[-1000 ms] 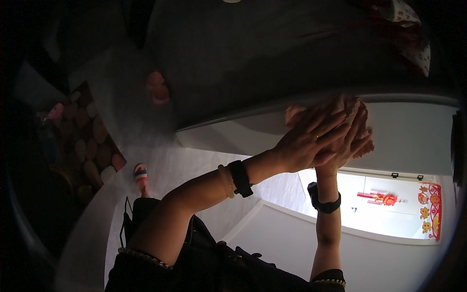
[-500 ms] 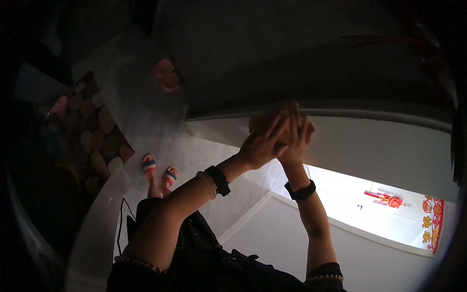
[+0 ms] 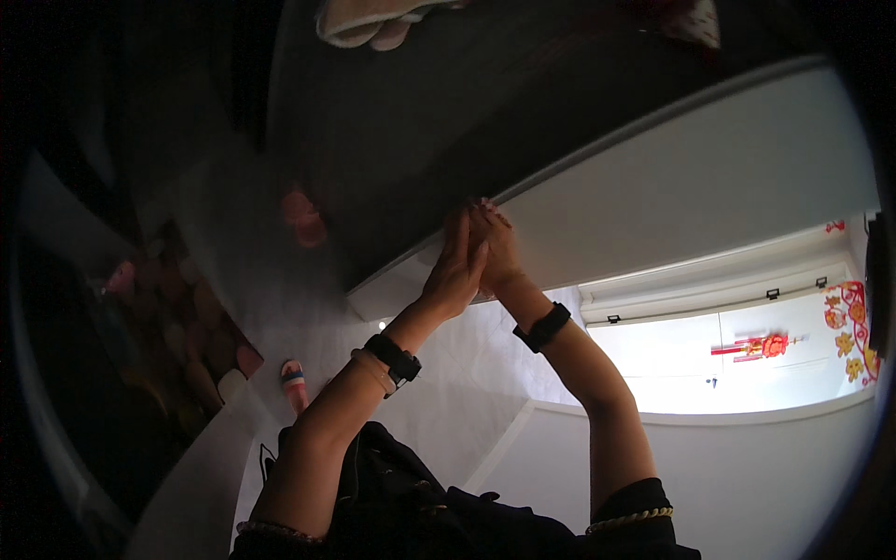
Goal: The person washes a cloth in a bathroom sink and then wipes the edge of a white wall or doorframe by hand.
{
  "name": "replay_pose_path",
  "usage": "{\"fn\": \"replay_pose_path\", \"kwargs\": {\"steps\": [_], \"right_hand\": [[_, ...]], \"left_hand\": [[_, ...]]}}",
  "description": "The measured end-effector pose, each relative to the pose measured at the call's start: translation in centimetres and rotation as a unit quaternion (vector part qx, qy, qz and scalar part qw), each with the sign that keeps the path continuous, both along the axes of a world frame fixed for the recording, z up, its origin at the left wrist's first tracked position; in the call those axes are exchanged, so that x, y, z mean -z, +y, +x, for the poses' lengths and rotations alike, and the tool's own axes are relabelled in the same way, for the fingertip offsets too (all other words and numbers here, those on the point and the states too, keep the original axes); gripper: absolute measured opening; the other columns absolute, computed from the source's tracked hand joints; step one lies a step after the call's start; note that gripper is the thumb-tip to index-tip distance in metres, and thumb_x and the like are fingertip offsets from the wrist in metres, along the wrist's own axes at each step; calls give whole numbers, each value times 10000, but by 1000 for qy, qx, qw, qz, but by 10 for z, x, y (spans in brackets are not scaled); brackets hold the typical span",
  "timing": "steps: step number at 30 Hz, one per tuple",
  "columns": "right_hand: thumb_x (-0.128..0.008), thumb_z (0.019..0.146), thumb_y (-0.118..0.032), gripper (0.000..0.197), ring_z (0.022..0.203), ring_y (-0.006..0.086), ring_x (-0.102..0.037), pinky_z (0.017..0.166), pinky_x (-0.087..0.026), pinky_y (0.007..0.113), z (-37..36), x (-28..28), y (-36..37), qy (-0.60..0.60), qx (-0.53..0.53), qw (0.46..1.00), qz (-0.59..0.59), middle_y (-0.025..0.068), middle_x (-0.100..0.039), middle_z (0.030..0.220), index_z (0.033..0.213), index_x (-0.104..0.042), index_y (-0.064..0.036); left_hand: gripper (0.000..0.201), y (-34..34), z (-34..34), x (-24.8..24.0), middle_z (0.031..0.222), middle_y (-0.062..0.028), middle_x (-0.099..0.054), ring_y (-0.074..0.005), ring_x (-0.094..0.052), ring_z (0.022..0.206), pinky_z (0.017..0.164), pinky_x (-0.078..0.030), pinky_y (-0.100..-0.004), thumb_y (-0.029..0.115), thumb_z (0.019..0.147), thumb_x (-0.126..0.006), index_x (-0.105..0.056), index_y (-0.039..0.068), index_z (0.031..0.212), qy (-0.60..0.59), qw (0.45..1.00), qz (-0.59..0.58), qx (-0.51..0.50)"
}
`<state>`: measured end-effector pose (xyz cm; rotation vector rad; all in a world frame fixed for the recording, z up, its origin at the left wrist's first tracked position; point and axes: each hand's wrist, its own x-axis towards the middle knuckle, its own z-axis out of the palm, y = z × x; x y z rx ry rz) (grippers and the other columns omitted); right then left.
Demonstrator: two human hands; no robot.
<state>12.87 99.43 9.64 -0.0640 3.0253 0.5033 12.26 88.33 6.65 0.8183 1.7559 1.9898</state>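
My left hand [image 3: 454,273] and my right hand [image 3: 501,250] are pressed together, palm toward palm, at the edge of a dark countertop [image 3: 439,121]. The left fingers point upward, held close together. The right fingers bend over beside them. Whatever lies between the palms is hidden; only a small brownish patch shows below the hands. Each wrist carries a black band, and the left one also a pale bracelet. Just beyond the hands runs the white front panel [image 3: 672,177] below the countertop.
At the far edge of the countertop lies a beige, soft-looking fabric thing [image 3: 359,23]. Pink slippers [image 3: 304,220] and a pebble-patterned mat [image 3: 210,350] are on the floor to the left. A white low wall [image 3: 653,457] stands right, with a bright area and red hanging decoration [image 3: 763,347] beyond.
The view has turned, tilting the counter edge. Both hands have shifted left in the picture and closed together; the brownish thing seen around them earlier is now mostly hidden.
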Motion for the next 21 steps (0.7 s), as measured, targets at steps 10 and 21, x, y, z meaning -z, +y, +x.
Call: {"fn": "replay_pose_path", "kwargs": {"steps": [10,21], "right_hand": [[-489,779,-267,525,1267,264,-250,1048,-176,398,4,-92,-43,218,-84,970,63,96,-337,1335,1266,-385,-102],[-447,839,-307,521,1286,207,-238,1068,-100,416,13,-182,-50,330,-43,931,148,50,-305,1370,1310,-334,-116]], "left_hand": [[620,-8,-10,-60,1403,-220,-65,-359,-111,1298,1042,-169,-421,392,918,-278,-39,30,1361,248,958,54,-133],[593,0,-23,-141,1411,-214,-44,-378,-48,1304,1047,-95,-456,322,904,-366,-125,29,1360,374,899,208,-98]]}}
